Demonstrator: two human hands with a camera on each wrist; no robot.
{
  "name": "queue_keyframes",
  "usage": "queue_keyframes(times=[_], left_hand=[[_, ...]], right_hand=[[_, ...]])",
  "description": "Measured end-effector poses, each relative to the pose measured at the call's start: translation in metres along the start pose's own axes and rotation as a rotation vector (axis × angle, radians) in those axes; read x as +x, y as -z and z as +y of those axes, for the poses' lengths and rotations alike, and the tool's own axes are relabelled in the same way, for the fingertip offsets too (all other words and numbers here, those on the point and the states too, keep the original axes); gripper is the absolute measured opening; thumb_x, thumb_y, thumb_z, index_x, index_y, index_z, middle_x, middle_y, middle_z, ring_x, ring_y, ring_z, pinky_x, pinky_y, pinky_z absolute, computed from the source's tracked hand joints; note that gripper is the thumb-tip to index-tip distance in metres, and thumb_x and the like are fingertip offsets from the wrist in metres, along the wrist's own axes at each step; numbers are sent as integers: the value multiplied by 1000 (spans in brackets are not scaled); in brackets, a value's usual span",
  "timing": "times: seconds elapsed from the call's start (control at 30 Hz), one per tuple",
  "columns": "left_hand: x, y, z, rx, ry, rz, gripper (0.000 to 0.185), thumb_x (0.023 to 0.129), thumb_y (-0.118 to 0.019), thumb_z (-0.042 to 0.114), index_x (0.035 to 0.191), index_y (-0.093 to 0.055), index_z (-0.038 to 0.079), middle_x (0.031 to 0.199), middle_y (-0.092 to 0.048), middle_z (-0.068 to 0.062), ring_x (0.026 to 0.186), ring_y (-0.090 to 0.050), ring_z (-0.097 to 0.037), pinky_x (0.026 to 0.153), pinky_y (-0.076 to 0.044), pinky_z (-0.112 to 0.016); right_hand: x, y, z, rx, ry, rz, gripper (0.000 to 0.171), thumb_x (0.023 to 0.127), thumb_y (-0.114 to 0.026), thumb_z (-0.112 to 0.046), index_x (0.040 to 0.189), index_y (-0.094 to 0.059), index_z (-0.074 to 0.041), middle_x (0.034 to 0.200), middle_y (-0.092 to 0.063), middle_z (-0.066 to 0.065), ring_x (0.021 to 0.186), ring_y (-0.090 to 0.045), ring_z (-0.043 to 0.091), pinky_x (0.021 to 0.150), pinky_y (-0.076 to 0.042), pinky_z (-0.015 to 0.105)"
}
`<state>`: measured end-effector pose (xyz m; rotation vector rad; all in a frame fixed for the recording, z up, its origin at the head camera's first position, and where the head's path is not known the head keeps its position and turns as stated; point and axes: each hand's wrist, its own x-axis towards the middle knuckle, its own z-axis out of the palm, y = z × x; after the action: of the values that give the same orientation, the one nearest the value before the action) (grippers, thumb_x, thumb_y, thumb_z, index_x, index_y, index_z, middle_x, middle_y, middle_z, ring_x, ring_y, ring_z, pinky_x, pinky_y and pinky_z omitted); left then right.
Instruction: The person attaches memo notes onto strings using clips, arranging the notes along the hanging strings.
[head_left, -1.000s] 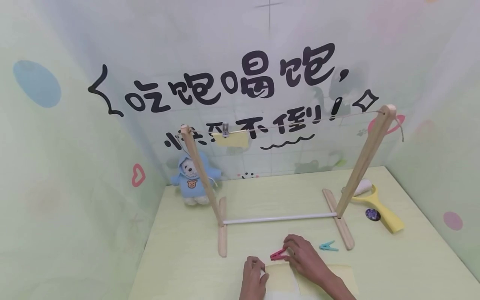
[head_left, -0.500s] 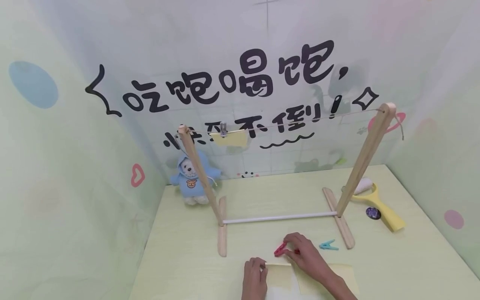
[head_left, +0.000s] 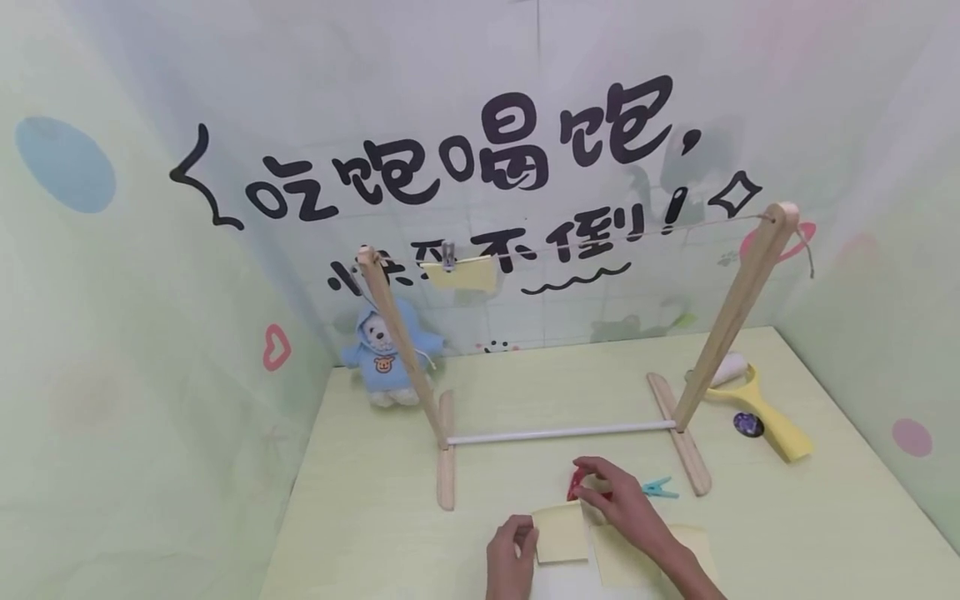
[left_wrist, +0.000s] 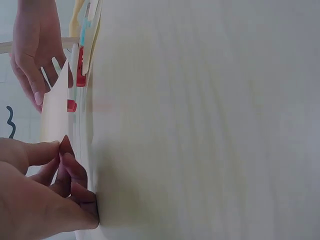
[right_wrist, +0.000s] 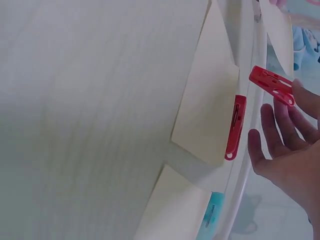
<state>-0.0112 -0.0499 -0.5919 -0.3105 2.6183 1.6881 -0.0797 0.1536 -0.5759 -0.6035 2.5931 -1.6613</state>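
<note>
My left hand [head_left: 512, 557] pinches the left edge of a pale yellow paper sheet [head_left: 561, 535], raised off the table. In the left wrist view, its thumb and fingertips close on the sheet's corner. My right hand [head_left: 621, 504] holds a red clothespin [right_wrist: 271, 84] between thumb and fingers, just beyond the sheet's top edge. A second red clothespin [right_wrist: 235, 127] lies on the table against another sheet [right_wrist: 210, 100], below the right hand. Beside it is a light blue clothespin [head_left: 660, 488] by a further sheet [right_wrist: 175, 205].
A wooden rack with two posts [head_left: 731, 321], a white crossbar [head_left: 562, 433] and a string stands ahead. A metal clip [head_left: 448, 257] holds a yellow sheet [head_left: 463, 273] on the string. A plush bear [head_left: 386, 358] sits left; a yellow-handled roller [head_left: 776, 425] and dark oval [head_left: 748, 425] lie right.
My right hand has lifted the red clothespin, turned it more upright and moved slightly right. The left hand's sheet has risen from the table and tilted toward the camera.
</note>
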Motion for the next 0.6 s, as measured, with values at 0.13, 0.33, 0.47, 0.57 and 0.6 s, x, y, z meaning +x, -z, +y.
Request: queue_keyframes(times=[0.13, 0.33, 0.47, 0.57, 0.6], left_hand=[[1, -3, 6, -26, 36, 62, 7, 91, -70, 12, 95, -72, 17, 83, -70, 11, 75, -52, 10, 69, -45, -17], [17, 8, 26, -103, 50, 62, 7, 93, -71, 24, 98, -72, 19, 91, -67, 8, 79, -53, 6, 70, -42, -15], [35, 23, 47, -158, -33, 61, 18, 95, -69, 31, 102, -72, 14, 99, -66, 1, 84, -53, 2, 72, -44, -16], [50, 34, 67, -171, -105, 83, 21, 95, -69, 32, 103, -73, 13, 100, -66, -2, 85, -52, 0, 75, -42, -17], [55, 37, 75, -177, -123, 87, 20, 95, -69, 32, 103, -74, 13, 99, -65, -3, 85, -52, -1, 76, -41, -17]], right_hand=[[2, 8, -3, -10, 64, 49, 28, 92, -70, -4, 119, -63, -8, 105, -70, 11, 94, -71, 14, 73, -61, 26], [18, 35, -27, -220, 314, 201, 34, 73, -80, 8, 102, -68, -6, 112, -61, 12, 109, -57, 17, 100, -37, 4], [33, 64, -59, -255, 395, 210, 35, 68, -80, 11, 99, -70, -2, 117, -57, 19, 115, -53, 21, 104, -30, 1], [44, 84, -87, -276, 398, 199, 35, 70, -81, 11, 100, -72, -5, 121, -57, 18, 121, -50, 20, 105, -30, 2], [46, 90, -96, -286, 399, 198, 35, 70, -82, 10, 100, -72, -6, 122, -57, 16, 122, -49, 18, 105, -29, 2]])
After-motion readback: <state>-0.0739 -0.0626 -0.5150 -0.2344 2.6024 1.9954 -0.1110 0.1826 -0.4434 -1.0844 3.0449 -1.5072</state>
